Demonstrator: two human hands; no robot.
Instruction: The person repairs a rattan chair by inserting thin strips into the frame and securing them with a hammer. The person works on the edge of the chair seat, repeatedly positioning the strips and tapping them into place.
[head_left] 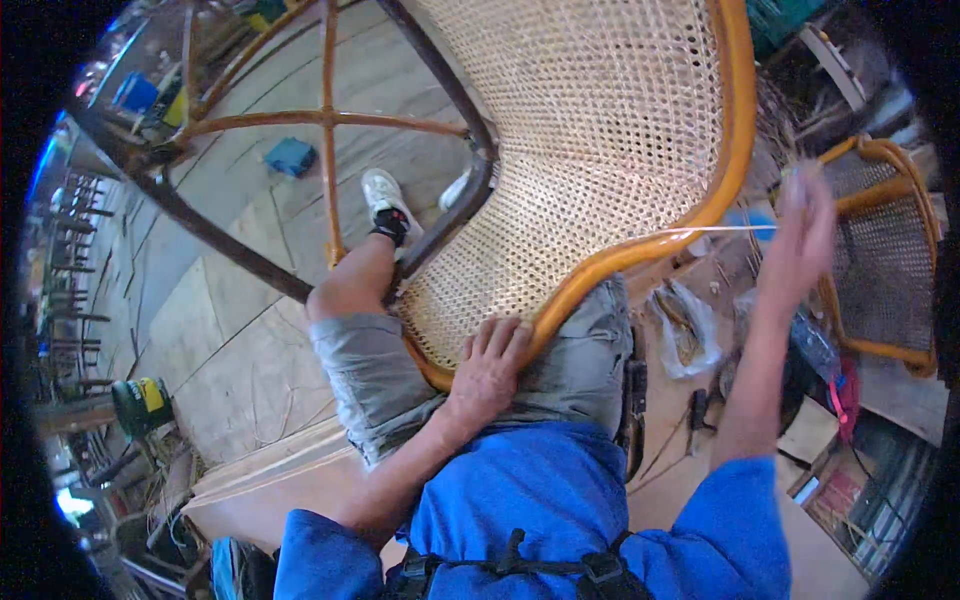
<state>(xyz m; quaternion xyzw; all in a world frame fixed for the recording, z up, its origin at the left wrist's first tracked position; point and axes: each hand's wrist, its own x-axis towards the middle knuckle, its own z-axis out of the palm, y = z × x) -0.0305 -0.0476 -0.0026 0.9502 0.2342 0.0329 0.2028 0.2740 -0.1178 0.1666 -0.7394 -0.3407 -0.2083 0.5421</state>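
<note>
A woven cane chair (590,110) with an orange-brown rattan rim (600,265) lies tilted across my lap. My left hand (490,365) rests on its near corner, palm over the rim and fingers laid out on the cane webbing. Off to the right, my right hand (805,225) is raised away from the chair and blurred by motion. A thin pale cane strand (725,229) stretches taut from the rim to this hand, whose fingers look closed on it. The strand's far end is hidden by the hand.
Dark chair legs and brown braces (328,120) reach out to the upper left. A second woven chair (885,260) stands at the right, near a clear plastic bag (685,330) and a dark-handled tool (698,410). A blue object (290,157) lies on the floor.
</note>
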